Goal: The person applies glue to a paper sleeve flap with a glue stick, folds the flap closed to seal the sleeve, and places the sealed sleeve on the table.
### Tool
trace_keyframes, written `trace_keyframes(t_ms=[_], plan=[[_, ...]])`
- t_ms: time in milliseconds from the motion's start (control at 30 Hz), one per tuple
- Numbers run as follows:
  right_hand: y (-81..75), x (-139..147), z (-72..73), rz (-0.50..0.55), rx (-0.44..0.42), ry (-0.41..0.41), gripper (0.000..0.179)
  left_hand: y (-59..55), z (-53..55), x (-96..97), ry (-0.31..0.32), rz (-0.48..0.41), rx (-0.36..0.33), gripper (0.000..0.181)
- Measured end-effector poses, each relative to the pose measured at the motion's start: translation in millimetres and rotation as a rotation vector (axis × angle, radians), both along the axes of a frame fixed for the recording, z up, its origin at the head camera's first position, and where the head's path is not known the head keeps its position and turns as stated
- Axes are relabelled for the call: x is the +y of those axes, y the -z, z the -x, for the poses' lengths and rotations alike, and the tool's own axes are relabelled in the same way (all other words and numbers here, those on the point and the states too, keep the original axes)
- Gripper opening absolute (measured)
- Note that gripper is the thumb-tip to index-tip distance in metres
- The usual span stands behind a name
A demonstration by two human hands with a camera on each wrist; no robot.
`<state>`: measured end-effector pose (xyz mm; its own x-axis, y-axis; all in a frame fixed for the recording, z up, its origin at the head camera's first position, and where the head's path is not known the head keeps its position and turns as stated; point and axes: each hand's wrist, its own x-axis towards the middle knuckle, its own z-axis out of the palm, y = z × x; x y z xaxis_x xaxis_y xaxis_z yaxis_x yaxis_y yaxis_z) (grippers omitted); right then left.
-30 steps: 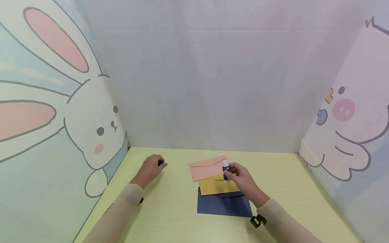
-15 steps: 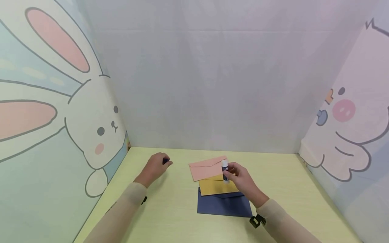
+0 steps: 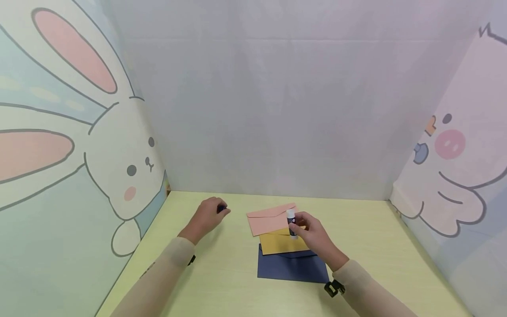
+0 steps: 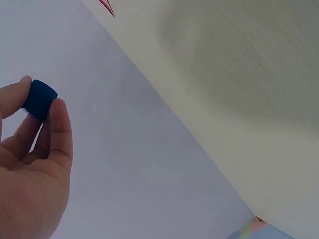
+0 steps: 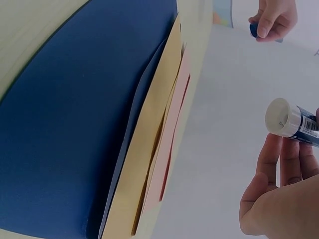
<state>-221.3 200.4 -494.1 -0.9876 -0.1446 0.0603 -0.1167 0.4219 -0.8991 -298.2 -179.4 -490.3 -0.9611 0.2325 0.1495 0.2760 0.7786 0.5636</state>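
My right hand [image 3: 317, 235] grips a glue stick [image 3: 292, 219], dark blue with white ends, upright above the envelopes. In the right wrist view, the white round base of the glue stick [image 5: 283, 118] faces the camera. Between thumb and fingers my left hand [image 3: 207, 216] pinches a small blue cap [image 4: 40, 99], held up left of the envelopes. Three envelopes overlap on the table: a pink one [image 3: 264, 224] at the back, a yellow one [image 3: 280, 245] in the middle and a dark blue one [image 3: 291, 269] in front. My right hand partly covers the yellow envelope.
The pale yellow table [image 3: 222, 281] ends at a grey-white back cloth [image 3: 261, 123]. Side panels carry a cartoon rabbit [image 3: 115, 176] on the left and a white cartoon animal [image 3: 467, 176] on the right.
My left hand has moved right and slightly farther back, carrying the blue cap towards the envelopes. My right hand with the glue stick has shifted only slightly left. The envelopes stay put.
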Motion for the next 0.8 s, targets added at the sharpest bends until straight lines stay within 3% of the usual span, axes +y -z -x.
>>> trace_keyframes(t_ms=[467,800], plan=[[3.3,-8.5,1.5,0.017,0.027,-0.035,0.028,-23.6,-9.6,37.1,0.077,-0.026,0.028,0.023],[0.2,-17.8,0.5,0.027,0.008,-0.029,0.025,-40.5,-19.2,71.2,0.190,-0.055,0.059,0.019]])
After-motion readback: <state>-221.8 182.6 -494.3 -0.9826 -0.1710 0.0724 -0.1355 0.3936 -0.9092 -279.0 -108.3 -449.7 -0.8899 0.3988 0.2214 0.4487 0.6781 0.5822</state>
